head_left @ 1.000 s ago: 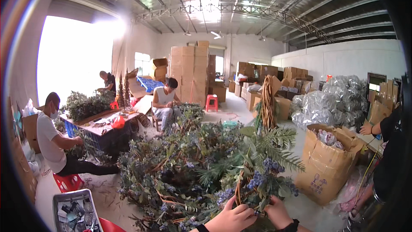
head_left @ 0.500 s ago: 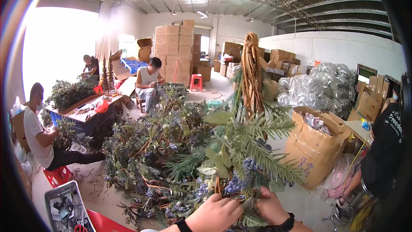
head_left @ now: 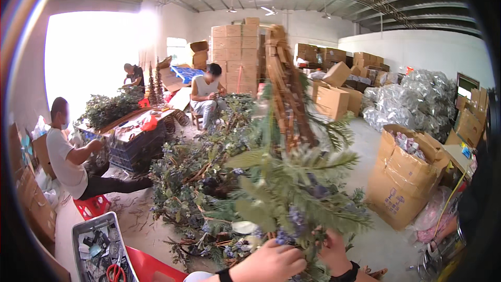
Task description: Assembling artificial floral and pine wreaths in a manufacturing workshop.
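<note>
1. Two hands of mine are at the bottom edge, both on the base of an artificial foliage cone that stands up in front of me.
2. My left hand is curled into a loose fist around the lower greenery, fingers together and wrapped on the sprigs; a dark band sits on that wrist.
3. My right hand presses in from the other side, fingers buried in the leaves, so I cannot tell exactly how they grip; it wears a black wristband too.
4. The cone has a brown twig top, green needles and small blue-purple flowers lower down.
5. Beyond it lies a big pile of similar foliage on the floor.
6. A metal tray with scissors sits at my lower left.
7. An open cardboard box stands at my right.
8. Three seated people work at my left and farther back.
</note>
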A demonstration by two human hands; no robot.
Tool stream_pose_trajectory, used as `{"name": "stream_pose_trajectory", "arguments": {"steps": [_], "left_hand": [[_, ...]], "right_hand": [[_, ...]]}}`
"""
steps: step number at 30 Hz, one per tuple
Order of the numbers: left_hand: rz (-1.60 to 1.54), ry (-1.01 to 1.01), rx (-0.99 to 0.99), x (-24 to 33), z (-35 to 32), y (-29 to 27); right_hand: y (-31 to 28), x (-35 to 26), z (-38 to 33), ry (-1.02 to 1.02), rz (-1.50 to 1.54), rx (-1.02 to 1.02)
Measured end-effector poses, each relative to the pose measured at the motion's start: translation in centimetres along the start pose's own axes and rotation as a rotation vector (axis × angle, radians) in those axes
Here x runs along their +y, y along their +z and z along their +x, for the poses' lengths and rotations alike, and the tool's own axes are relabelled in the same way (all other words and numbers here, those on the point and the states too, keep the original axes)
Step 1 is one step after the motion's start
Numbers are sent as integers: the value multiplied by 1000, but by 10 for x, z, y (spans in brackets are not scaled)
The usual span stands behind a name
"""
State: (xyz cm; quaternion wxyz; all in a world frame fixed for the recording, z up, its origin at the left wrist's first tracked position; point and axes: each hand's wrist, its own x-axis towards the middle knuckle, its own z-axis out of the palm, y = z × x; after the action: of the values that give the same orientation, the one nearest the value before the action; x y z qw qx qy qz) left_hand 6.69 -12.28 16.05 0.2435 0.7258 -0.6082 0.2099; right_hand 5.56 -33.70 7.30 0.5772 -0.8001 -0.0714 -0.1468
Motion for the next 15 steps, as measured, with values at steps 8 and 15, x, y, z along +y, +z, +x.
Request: {"name": "stream_pose_trajectory", "arguments": {"steps": [8,15], "left_hand": [[9,-46,107,9,6,19],[50,80,121,8,18,38]], "right_hand": [[-9,23,-3,74,479,154],[-13,3,-6,-76,244,231]]}}
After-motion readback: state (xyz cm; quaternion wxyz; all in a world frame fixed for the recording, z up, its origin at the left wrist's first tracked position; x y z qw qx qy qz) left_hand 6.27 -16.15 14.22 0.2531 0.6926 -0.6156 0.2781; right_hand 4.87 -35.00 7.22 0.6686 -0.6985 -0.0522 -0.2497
